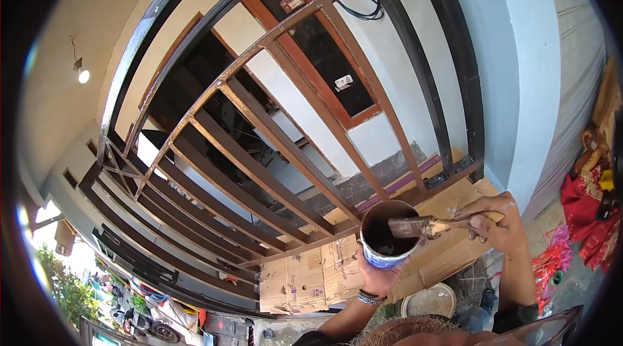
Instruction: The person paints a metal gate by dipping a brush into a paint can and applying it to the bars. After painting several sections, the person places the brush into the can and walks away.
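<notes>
My left hand (379, 279) is wrapped round a blue and white paint can (384, 259) from below, a bracelet on its wrist. Dark brown paint coats the can's inside. In my right hand (505, 224) is a paintbrush (448, 224), gripped by its wooden handle, with its paint-soaked bristles inside the can's mouth. Whether the bristles touch the paint is hard to make out. Just beyond the can stands a metal railing (311, 101); its middle bars are brown, while bars at the right are black.
Flattened cardboard (295, 284) covers the floor under the railing. A pale blue pillar (503, 73) rises at the right. Red cloth (581, 206) lies at far right, and a round lid-like object (429, 300) sits below the can. A brown-framed door (324, 54) is behind the railing.
</notes>
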The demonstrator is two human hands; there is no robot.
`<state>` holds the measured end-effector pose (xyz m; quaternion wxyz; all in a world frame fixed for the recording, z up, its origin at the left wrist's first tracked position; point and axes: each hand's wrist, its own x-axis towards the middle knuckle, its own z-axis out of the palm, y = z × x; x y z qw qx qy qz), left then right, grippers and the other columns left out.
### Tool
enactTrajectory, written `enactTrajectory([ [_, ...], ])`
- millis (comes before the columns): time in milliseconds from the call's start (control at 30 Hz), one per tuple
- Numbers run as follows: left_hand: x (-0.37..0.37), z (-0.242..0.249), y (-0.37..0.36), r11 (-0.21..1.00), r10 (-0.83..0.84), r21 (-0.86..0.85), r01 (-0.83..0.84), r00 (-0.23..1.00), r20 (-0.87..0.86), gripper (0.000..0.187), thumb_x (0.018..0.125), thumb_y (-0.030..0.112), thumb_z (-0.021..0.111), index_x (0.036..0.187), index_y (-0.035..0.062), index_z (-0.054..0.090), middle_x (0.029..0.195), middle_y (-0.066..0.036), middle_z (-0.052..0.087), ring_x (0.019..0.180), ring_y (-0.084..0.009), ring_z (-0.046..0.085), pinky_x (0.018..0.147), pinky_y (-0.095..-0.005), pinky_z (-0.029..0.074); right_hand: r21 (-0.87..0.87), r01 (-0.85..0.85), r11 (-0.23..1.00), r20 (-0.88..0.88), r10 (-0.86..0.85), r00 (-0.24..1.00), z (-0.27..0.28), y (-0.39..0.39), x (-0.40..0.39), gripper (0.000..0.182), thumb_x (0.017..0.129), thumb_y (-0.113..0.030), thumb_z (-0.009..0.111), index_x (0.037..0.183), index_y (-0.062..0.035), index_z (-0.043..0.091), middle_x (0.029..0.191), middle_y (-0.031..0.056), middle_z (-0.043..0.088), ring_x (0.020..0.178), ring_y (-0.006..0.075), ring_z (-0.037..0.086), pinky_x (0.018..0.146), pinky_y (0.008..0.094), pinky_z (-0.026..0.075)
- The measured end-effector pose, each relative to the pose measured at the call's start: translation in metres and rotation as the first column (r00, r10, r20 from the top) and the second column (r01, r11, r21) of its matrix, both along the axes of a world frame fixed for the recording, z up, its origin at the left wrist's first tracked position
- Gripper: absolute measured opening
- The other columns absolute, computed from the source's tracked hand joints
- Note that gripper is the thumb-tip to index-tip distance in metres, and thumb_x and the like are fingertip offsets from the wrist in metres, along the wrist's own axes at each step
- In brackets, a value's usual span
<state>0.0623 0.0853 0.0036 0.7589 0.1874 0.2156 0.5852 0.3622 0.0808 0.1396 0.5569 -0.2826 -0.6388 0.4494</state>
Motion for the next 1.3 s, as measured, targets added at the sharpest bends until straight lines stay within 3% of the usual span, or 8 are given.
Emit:
enactTrajectory([
  [133,-0.001,-0.003,0.004,0.996,-0.091,0.038,0.086,0.982,0.164,0.087,0.085,0.072,0.055,0.146,0.0127,0.043,0.142,-0.013,0.052,0.125,-0.0349,0.054,0.092,-0.0495,0.054,0.51,0.05,0.859,0.095,-0.113,0.989,-0.01,0.014,0.002,0.025,0.084,0.001,0.067,0.108,0.0009,0.073,0.075,0.0091,0.07,0.056,0.017,0.062,0.054,0.0265,0.049],
  [267,0.014,0.032,0.004,0.987,-0.158,0.07,0.144,0.947,0.281,0.095,0.08,0.063,0.072,0.151,0.0113,0.035,0.149,-0.013,0.045,0.136,-0.0367,0.045,0.094,-0.0466,0.056,0.655,0.216,0.724,0.016,-0.299,0.954,-0.002,0.011,-0.004,0.036,0.076,-0.003,0.076,0.112,-0.0034,0.073,0.079,0.0088,0.071,0.057,0.0194,0.062,0.053,0.0304,0.049],
  [400,0.02,0.047,0.009,0.979,-0.202,0.1,0.18,0.931,0.305,0.09,0.083,0.071,0.06,0.145,0.0075,0.043,0.142,-0.017,0.049,0.132,-0.0355,0.046,0.094,-0.0479,0.054,0.873,0.323,0.366,-0.043,-0.602,0.797,0.029,0.037,-0.028,0.045,0.072,-0.01,0.08,0.117,-0.0088,0.072,0.08,0.0048,0.065,0.061,0.0193,0.061,0.052,0.0306,0.046],
  [500,0.021,0.051,0.006,0.975,-0.213,0.118,0.187,0.935,0.285,0.089,0.084,0.069,0.059,0.145,0.0074,0.043,0.143,-0.017,0.049,0.132,-0.0357,0.047,0.093,-0.048,0.055,0.945,0.317,0.086,-0.133,-0.782,0.609,0.071,0.059,-0.039,0.042,0.076,-0.011,0.072,0.118,-0.0139,0.071,0.081,0.0004,0.055,0.065,0.014,0.058,0.055,0.0274,0.046],
  [600,0.012,0.048,0.001,0.983,-0.18,0.075,0.166,0.952,0.249,0.089,0.084,0.069,0.058,0.147,0.0076,0.042,0.144,-0.017,0.048,0.132,-0.0365,0.047,0.094,-0.0486,0.055,0.973,0.223,-0.05,-0.161,-0.844,0.512,0.107,0.078,-0.042,0.04,0.078,-0.01,0.069,0.118,-0.0133,0.07,0.083,0.0005,0.056,0.066,0.0135,0.058,0.056,0.0264,0.047],
  [733,0.003,0.035,-0.001,0.987,-0.139,0.106,0.122,0.975,0.172,0.102,0.079,0.075,0.063,0.151,0.0098,0.034,0.148,-0.019,0.045,0.131,-0.037,0.05,0.095,-0.0491,0.056,0.959,0.241,-0.147,-0.257,-0.808,0.531,0.132,0.107,-0.052,0.039,0.078,-0.01,0.068,0.117,-0.013,0.069,0.083,0.0012,0.057,0.067,0.0132,0.059,0.058,0.0261,0.049],
  [1100,-0.009,0.032,-0.001,0.986,-0.163,0.056,0.155,0.97,0.183,0.103,0.078,0.078,0.061,0.152,0.0103,0.034,0.146,-0.019,0.048,0.13,-0.0357,0.053,0.097,-0.0492,0.056,0.897,0.438,-0.055,-0.326,-0.753,0.572,0.135,0.123,-0.081,0.038,0.082,-0.007,0.066,0.119,-0.0118,0.069,0.081,0.0015,0.056,0.066,0.0147,0.059,0.057,0.0273,0.051],
  [1300,-0.013,0.038,-0.007,0.995,-0.102,0.02,0.1,0.981,0.162,0.088,0.085,0.073,0.052,0.146,0.0092,0.043,0.14,-0.017,0.053,0.129,-0.037,0.051,0.091,-0.0472,0.058,0.914,0.396,-0.094,-0.33,-0.739,0.588,0.142,0.131,-0.099,0.04,0.081,-0.006,0.067,0.121,-0.0117,0.069,0.082,0.0023,0.058,0.066,0.0156,0.06,0.058,0.0273,0.05],
])
